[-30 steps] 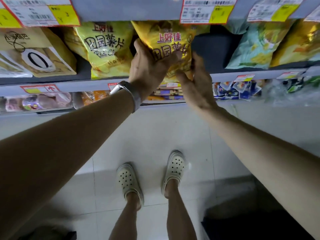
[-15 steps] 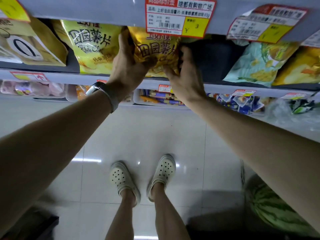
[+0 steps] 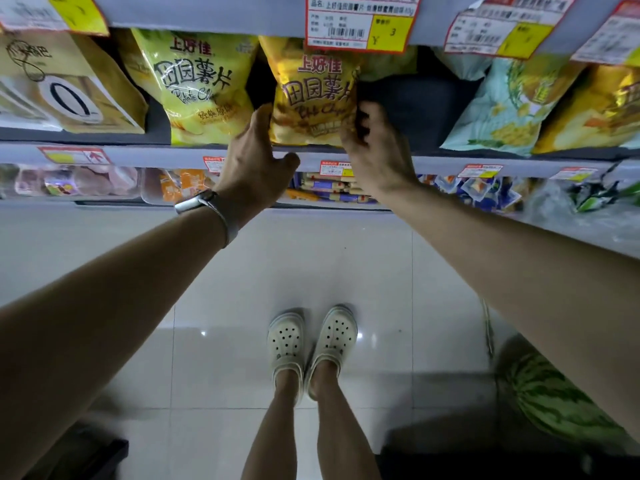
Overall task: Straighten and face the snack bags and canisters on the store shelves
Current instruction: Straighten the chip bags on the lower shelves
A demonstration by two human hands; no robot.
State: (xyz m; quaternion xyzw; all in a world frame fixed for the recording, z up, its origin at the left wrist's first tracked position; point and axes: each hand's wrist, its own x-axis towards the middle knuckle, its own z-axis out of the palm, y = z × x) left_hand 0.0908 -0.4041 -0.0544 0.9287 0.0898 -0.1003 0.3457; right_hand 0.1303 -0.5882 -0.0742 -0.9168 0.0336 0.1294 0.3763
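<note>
1. Head view, the task's thing: an orange chip bag (image 3: 311, 98) stands upright on the shelf (image 3: 156, 155), printed front facing out. A white and yellow price tag (image 3: 360, 24) on the shelf above hides part of its top.
2. Head view, left hand (image 3: 258, 157): it is spread wide, fingers nearly straight, and the fingertips touch the bag's lower left edge. The thumb sticks out in front of the shelf lip. There is a silver watch (image 3: 199, 202) on this wrist.
3. Head view, right hand (image 3: 377, 150): its fingers are curled and grip the bag's lower right edge.
4. Head view, neighbours on the same shelf: a lime-yellow chip bag (image 3: 194, 88) stands just left of the orange one, with a narrow dark gap between them. A tan bag (image 3: 62, 88) is further left. To the right there is a wider dark gap, then a pale blue bag (image 3: 512, 105) leaning to the right, and beside it a golden bag (image 3: 595, 112).
5. Head view, lower down: small wrapped snacks (image 3: 329, 187) fill the shelf below. The person's feet, in white clogs (image 3: 311, 337), stand on a pale tiled floor (image 3: 214, 306). A watermelon (image 3: 554, 400) lies at the lower right.
</note>
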